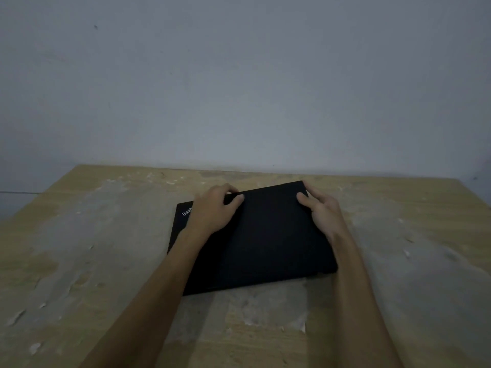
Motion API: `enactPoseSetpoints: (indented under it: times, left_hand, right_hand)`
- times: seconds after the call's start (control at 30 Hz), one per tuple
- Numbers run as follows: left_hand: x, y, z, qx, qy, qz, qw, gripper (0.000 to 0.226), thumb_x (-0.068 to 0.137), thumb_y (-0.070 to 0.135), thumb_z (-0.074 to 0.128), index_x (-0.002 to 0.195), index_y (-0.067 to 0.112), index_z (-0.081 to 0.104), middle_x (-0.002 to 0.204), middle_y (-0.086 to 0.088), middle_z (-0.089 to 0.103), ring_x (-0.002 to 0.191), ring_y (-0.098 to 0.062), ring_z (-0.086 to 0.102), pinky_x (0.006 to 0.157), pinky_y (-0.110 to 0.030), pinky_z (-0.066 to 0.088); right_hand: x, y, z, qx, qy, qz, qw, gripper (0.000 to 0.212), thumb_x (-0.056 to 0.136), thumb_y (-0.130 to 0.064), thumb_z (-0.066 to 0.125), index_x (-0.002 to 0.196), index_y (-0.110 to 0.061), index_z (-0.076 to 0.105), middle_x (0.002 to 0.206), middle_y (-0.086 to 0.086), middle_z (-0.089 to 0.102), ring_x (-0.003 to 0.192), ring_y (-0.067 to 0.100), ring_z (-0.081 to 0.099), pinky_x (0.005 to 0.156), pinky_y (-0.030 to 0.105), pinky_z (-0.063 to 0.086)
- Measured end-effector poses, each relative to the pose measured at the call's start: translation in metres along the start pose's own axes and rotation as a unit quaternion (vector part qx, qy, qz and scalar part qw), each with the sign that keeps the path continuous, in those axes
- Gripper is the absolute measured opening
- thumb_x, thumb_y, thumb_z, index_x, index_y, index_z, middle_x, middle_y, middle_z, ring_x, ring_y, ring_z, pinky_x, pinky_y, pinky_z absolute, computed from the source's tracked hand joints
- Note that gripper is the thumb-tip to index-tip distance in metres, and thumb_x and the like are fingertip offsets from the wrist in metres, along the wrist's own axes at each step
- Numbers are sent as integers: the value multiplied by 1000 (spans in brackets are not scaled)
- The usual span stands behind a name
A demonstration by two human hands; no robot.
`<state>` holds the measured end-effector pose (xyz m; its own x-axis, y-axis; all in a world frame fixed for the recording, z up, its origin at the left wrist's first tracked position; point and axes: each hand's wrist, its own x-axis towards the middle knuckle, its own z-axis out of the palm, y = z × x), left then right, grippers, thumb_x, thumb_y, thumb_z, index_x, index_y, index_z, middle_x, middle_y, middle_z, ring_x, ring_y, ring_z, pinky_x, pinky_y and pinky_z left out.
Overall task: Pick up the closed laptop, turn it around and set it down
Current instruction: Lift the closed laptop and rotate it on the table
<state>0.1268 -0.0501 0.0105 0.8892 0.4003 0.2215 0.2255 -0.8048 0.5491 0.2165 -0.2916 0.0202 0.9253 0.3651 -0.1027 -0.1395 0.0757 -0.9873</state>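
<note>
A closed black laptop (265, 240) lies on the worn wooden table (79, 261), skewed so that its far right corner points away from me. White lettering shows at its far left corner. My left hand (212, 211) grips the far edge near the left, fingers curled over the edge and thumb flat on the lid. My right hand (322, 211) holds the far right corner, thumb on the lid and fingers wrapped behind the edge. Whether the far edge is off the table I cannot tell.
The table has a scuffed, peeling top and meets a plain grey wall (239, 88) just behind the laptop. The table's left edge runs diagonally at the far left. Bare table surface lies on both sides and in front.
</note>
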Motion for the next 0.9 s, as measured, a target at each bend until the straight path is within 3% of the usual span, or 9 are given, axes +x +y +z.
enactPoseSetpoints:
  times: [0.1,0.17,0.37,0.43,0.53,0.63,0.73,0.83,0.9]
  left_hand:
    - [18,23,10,-7,-73,52,996,38,100,52,50,115,24,72,117,2,74,109,-20,66,92,-41,52]
    - [31,33,16,-9,-102,67,992,41,101,54,46,110,24,72,108,3,74,102,-20,67,85,-39,52]
    - [50,51,31,1,-99,74,992,62,99,62,46,69,10,62,61,0,59,61,-19,58,58,-35,39]
    - [51,47,35,-24,-89,50,995,69,96,67,47,60,8,55,55,-4,56,54,-21,53,55,-36,38]
    - [55,43,28,-51,-77,8,996,69,93,71,46,58,13,55,53,3,55,52,-17,53,55,-32,37]
    - [62,38,10,-81,-39,-37,995,72,92,74,45,60,11,58,56,1,58,55,-18,59,57,-31,41]
    - [67,29,-8,-93,45,-99,990,68,94,73,45,58,16,44,55,0,50,54,-21,54,56,-32,38]
    - [66,16,-18,-140,116,-162,970,66,96,70,44,59,16,38,56,-1,45,54,-22,48,56,-33,32]
    - [66,7,-21,-193,140,-184,954,64,96,67,46,58,17,33,54,1,40,56,-23,43,58,-33,30]
  right_hand:
    - [4,2,1,4,-12,7,1000,54,99,-15,66,151,-24,54,122,-4,70,82,2,77,62,17,59]
    - [7,3,1,6,-15,8,1000,53,99,-15,66,150,-24,55,119,-6,71,80,1,78,62,19,60]
    - [11,4,0,44,-27,18,999,51,98,-12,66,148,-20,57,108,-7,76,81,3,78,63,20,60]
    - [10,3,3,63,-29,23,997,46,97,-12,66,143,-21,62,104,-11,79,86,4,78,67,21,60]
    - [14,3,8,144,-44,52,987,39,97,-22,65,135,-21,70,129,6,75,115,22,73,85,32,58]
    - [11,4,13,225,-47,83,970,49,93,-47,62,130,-18,73,129,15,73,118,37,65,96,43,51]
    - [8,5,25,300,-12,52,953,68,94,-65,48,130,-12,72,128,13,75,121,32,68,104,43,51]
    - [1,-3,53,329,-6,16,944,65,97,-63,47,127,-11,71,119,7,79,111,23,74,88,35,57]
    - [-4,-8,70,253,-4,-11,967,48,98,-48,61,131,-15,69,123,5,78,111,21,74,92,37,59]
